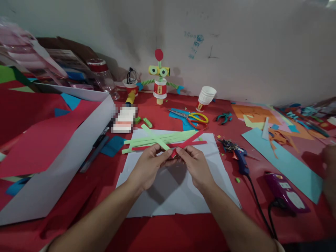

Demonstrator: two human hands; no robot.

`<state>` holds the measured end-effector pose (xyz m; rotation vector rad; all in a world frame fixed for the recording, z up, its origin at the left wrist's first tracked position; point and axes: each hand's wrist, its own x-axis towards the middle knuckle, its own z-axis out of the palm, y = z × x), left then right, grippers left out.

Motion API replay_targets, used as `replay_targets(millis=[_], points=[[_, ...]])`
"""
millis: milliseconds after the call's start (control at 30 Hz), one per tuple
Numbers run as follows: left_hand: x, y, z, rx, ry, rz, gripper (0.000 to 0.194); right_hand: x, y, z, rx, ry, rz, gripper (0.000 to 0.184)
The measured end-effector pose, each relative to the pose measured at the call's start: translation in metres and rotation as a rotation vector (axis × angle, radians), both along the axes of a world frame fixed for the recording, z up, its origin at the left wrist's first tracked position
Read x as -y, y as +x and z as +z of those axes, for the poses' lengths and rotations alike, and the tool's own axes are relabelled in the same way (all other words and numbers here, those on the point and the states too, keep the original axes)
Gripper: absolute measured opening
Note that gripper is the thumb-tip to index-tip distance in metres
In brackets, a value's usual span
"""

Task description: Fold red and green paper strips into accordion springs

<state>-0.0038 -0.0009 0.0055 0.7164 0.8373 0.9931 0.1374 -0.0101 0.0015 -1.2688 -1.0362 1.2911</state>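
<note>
Above a white sheet (168, 196), my two hands meet over a pair of paper strips joined at their ends. My left hand (151, 164) pinches the light green paper strip (154, 135), which slants up to the left. In my right hand (195, 164) is the red paper strip (191, 139), slanting up to the right. Fingertips of both hands press on the small red fold where the strips cross. Just beyond lie more loose green strips (133, 142) and another red strip, flat on the sheet.
A paper-cup figure (160, 88), stacked cups (206, 96) and scissors (194, 115) stand or lie at the back. Right are pliers (224, 118), a corded glue gun (241, 159), a purple device (286, 192) and another person's hand (329, 168). A white box (78, 147) fills the left.
</note>
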Motion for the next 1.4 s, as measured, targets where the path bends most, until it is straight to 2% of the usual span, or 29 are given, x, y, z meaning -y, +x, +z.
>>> replay_targets(millis=[367,567,700,967,1100,1267,1333,1400], points=[[0.002,0.006,0.002,0.033,0.033,0.038,0.013,0.001,-0.002,0.006,-0.186,-0.064,-0.007,0.024],[0.004,0.009,0.002,-0.019,-0.019,0.177,0.014,0.009,-0.012,0.001,-0.04,0.092,0.026,0.018],[0.005,0.008,0.002,0.024,-0.034,0.192,0.014,0.01,-0.012,-0.004,0.114,0.179,-0.003,0.016],[0.004,0.005,-0.002,-0.041,-0.037,0.172,0.014,0.008,-0.009,-0.005,0.065,0.135,-0.029,0.016],[0.005,0.006,0.0,-0.038,0.027,0.131,0.012,0.007,-0.007,-0.005,0.058,0.121,-0.025,0.015],[0.004,0.007,-0.001,-0.039,0.017,0.162,0.012,0.007,-0.008,-0.003,0.012,0.099,-0.03,0.014],[0.003,0.006,-0.002,-0.004,-0.028,0.197,0.013,0.008,-0.01,-0.002,-0.02,0.115,-0.008,0.02],[0.002,0.006,-0.002,0.041,-0.07,0.219,0.012,0.009,-0.012,-0.001,-0.041,0.122,0.02,0.036]])
